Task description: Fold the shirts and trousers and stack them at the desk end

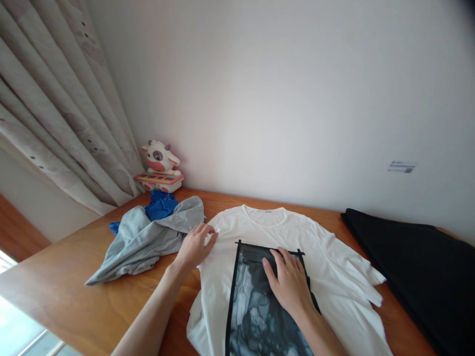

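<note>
A white short-sleeved T-shirt (263, 232) lies face up on the wooden surface, its neckline toward the wall. Its front carries a dark print (256, 296) with a black border. At the shirt's left shoulder is my left hand (196, 244), thumb and fingertips closed together on the white cloth. The sleeve on that side is not visible as spread out; the right sleeve lies extended with creases. My right hand (289, 282) rests palm down on the upper right of the print, fingers slightly spread, gripping nothing. The shirt's lower part runs out of view.
A crumpled grey garment (148, 235) lies left of the shirt, with blue cloth (161, 205) by it. Behind stands a cow-shaped toy keyboard (159, 168). Folded black fabric (411, 267) lies at right. A curtain (59, 99) hangs at left; a wall (278, 99) bounds the wooden surface (67, 267).
</note>
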The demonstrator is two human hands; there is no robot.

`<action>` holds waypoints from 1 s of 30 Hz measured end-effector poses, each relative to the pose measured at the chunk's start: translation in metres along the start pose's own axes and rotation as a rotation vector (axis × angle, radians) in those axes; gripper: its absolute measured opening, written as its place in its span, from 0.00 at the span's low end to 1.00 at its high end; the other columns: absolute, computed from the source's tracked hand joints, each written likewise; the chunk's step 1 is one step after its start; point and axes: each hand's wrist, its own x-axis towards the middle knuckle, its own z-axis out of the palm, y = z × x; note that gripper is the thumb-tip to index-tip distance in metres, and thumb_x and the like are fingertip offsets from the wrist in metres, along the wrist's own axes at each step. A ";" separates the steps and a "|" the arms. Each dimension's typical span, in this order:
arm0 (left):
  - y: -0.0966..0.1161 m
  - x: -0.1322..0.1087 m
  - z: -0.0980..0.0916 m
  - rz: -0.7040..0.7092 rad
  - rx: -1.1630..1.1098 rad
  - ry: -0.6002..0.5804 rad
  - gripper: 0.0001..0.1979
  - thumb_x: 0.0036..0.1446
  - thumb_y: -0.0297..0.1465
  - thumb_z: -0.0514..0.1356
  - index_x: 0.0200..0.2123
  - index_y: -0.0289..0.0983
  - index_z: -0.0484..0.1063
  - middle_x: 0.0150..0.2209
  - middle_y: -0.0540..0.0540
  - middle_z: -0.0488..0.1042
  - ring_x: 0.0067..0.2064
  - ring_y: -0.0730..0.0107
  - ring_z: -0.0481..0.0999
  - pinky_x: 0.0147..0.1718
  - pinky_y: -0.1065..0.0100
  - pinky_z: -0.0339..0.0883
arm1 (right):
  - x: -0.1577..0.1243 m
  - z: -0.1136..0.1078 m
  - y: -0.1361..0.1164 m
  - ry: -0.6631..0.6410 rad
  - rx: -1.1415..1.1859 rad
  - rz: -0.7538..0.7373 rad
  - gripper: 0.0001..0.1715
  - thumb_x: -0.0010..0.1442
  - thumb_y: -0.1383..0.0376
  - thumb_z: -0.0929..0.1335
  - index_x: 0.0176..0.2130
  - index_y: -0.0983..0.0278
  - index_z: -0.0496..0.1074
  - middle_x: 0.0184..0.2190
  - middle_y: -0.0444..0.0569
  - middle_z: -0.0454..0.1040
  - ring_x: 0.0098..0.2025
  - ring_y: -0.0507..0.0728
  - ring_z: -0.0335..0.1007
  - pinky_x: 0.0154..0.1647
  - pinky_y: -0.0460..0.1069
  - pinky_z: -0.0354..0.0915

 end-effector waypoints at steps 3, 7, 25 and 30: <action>0.034 -0.008 0.009 0.242 -0.156 -0.161 0.14 0.69 0.37 0.52 0.49 0.43 0.75 0.52 0.42 0.77 0.56 0.55 0.75 0.58 0.61 0.65 | 0.010 -0.012 0.031 0.049 0.116 -0.027 0.24 0.72 0.53 0.58 0.49 0.63 0.74 0.50 0.60 0.78 0.53 0.65 0.75 0.57 0.61 0.68; 0.043 -0.018 0.018 0.323 -0.193 -0.267 0.18 0.69 0.42 0.54 0.58 0.48 0.73 0.62 0.43 0.72 0.64 0.55 0.69 0.65 0.61 0.58 | 0.004 -0.021 0.097 0.052 0.030 -0.028 0.24 0.71 0.54 0.57 0.50 0.63 0.74 0.50 0.62 0.78 0.55 0.66 0.74 0.58 0.61 0.67; 0.000 -0.008 -0.005 -0.448 0.374 -0.085 0.29 0.67 0.51 0.52 0.49 0.31 0.74 0.49 0.30 0.75 0.53 0.40 0.76 0.45 0.52 0.72 | -0.014 -0.048 0.108 -0.301 -0.390 0.209 0.19 0.65 0.57 0.62 0.46 0.60 0.77 0.51 0.61 0.78 0.54 0.74 0.74 0.49 0.70 0.68; -0.007 -0.010 -0.006 -0.434 0.305 -0.229 0.23 0.66 0.45 0.53 0.45 0.32 0.76 0.49 0.30 0.77 0.53 0.41 0.77 0.45 0.53 0.70 | 0.015 -0.039 0.059 -0.165 -0.184 -0.033 0.17 0.66 0.59 0.62 0.47 0.63 0.76 0.49 0.60 0.77 0.49 0.67 0.76 0.51 0.62 0.69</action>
